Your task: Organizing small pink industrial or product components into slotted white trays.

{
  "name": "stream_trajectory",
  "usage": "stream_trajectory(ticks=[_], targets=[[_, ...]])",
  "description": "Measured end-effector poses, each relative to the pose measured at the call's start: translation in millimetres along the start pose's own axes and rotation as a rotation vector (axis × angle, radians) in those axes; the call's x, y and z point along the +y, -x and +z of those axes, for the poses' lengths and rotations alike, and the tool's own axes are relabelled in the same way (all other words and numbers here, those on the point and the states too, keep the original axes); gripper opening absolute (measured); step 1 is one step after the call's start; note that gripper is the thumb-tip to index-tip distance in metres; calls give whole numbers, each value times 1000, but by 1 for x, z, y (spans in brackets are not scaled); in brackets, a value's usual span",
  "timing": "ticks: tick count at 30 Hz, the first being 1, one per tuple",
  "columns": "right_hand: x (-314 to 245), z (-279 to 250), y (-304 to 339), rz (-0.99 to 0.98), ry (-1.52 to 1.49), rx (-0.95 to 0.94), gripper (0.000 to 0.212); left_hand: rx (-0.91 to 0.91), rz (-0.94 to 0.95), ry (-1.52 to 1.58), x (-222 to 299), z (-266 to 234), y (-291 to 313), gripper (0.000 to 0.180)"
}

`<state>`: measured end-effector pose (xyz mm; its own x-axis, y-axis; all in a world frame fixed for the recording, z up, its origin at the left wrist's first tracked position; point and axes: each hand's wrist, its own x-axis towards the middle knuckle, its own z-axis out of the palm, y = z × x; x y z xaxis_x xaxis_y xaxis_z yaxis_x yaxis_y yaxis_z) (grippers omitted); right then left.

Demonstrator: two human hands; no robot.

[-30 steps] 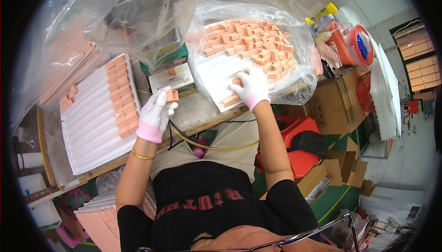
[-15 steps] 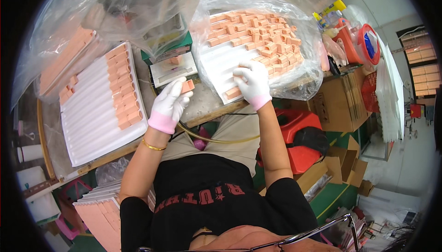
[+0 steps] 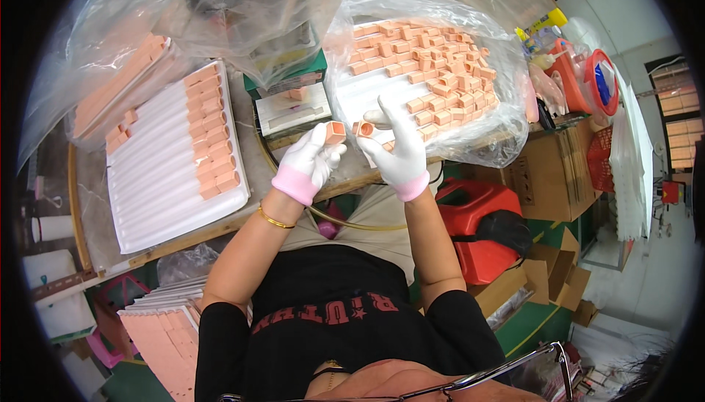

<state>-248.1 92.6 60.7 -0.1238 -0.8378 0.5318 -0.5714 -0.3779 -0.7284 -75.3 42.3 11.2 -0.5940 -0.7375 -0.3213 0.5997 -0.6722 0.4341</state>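
Between the thumb and fingers of my left hand (image 3: 307, 161) is a small hollow orange box-like piece (image 3: 335, 132), its open end showing. Close beside it, my right hand (image 3: 402, 154) pinches a second hollow orange piece (image 3: 363, 129) with a round opening. A narrow gap separates the two pieces. Both hands wear white gloves with pink cuffs. Behind my right hand lies a white ridged tray (image 3: 367, 90) heaped with orange pieces (image 3: 459, 82). To the left, another white ridged tray (image 3: 150, 189) carries a row of them (image 3: 213, 130).
A green machine (image 3: 288, 79) with a pale metal plate (image 3: 294, 112) stands beyond my hands, an orange piece on it. Clear plastic sheeting (image 3: 242, 13) drapes over the back. A red container (image 3: 477, 226) and cardboard boxes (image 3: 551, 174) sit at the right.
My right hand has moved left from the right tray, bringing a piece towards the other hand. My left hand has shifted right with its piece. The whole view has shifted slightly.
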Motion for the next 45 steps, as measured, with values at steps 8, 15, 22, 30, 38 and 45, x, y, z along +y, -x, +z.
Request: stream_trajectory(ticks=[8,15,22,30,38,45], targets=[[13,18,7,167,-403,-49,53,-95,-89,44,3,2,3,36],[-19,28,-6,52,-279,-151,54,-108,3,32,4,8,12,37],[39,68,-57,0,226,-106,30,183,308,-809,51,25,31,46],[27,102,-79,194,-148,-204,44,412,599,-1033,118,-21,45,45],[53,4,-58,187,494,-201,46,1397,998,-1917,311,-232,71,34],[75,-13,-33,316,713,-497,38,1436,177,-2590,327,-180,89,35]])
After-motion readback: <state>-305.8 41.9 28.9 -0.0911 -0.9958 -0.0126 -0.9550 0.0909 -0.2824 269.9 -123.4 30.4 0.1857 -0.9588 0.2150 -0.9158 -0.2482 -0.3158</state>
